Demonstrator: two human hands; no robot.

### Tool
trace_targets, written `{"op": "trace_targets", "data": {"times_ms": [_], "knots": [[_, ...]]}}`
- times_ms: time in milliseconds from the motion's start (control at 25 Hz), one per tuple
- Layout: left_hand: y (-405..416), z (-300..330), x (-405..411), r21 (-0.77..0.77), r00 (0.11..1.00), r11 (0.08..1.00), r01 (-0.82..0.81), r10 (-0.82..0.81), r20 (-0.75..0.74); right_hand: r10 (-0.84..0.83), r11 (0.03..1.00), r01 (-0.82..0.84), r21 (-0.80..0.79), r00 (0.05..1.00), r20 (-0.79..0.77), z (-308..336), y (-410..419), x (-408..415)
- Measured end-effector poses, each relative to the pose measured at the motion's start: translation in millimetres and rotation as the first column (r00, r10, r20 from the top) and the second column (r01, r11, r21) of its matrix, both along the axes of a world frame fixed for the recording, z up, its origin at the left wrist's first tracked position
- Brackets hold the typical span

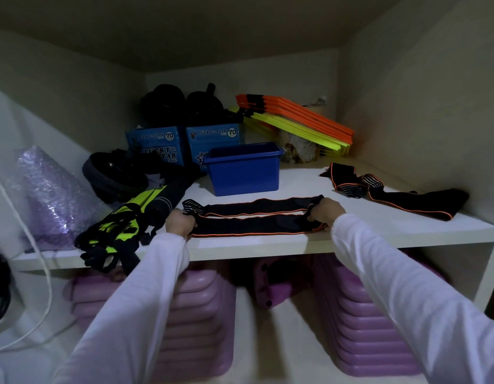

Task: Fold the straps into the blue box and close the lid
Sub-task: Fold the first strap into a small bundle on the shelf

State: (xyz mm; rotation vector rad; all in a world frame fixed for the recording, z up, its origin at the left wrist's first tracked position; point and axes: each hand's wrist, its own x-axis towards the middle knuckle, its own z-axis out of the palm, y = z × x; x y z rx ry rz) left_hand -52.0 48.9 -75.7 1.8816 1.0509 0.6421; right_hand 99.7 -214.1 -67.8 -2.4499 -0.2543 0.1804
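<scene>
White shelf point(379, 225) — strap point(251, 217) gripped between both hands — blue box point(244, 176) behind

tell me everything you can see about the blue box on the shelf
The blue box is a small rectangular tub of what looks like smooth, hard plastic, deep blue, with a thickened rim and slightly tapering walls. It stands upright on the white shelf, open at the top; no lid shows on it, and its inside cannot be seen from here. It sits behind the folded black strap and just in front of a blue printed carton. Neither hand touches it.
</scene>
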Motion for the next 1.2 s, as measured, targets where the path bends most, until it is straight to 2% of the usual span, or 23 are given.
{"op": "trace_targets", "data": {"times_ms": [160,280,520,680,920,1200], "knots": [[0,11,8,0.102,0.996,0.994,-0.048,0.041,0.075,-0.020,0.994,0.024,0.105,0.999,-0.034,3,-5,11],[-2,25,17,0.185,0.989,0.980,-0.070,0.044,0.140,-0.047,0.985,0.039,0.170,0.998,0.040,10,-3,21],[14,38,42,0.192,0.978,0.979,-0.071,0.029,0.209,-0.101,0.983,0.069,0.168,0.977,0.187,30,11,41],[20,40,56,0.216,0.986,0.975,-0.050,0.014,0.163,-0.119,0.985,0.092,0.144,0.975,0.187,27,15,56],[28,22,73,0.299,1.000,0.954,0.003,0.001,-0.013,-0.110,0.989,0.092,0.115,0.981,0.160,12,23,62],[33,15,78,0.387,0.994,0.922,0.037,0.007,-0.112,-0.146,0.989,0.138,0.050,0.966,0.211,3,35,61]]}}
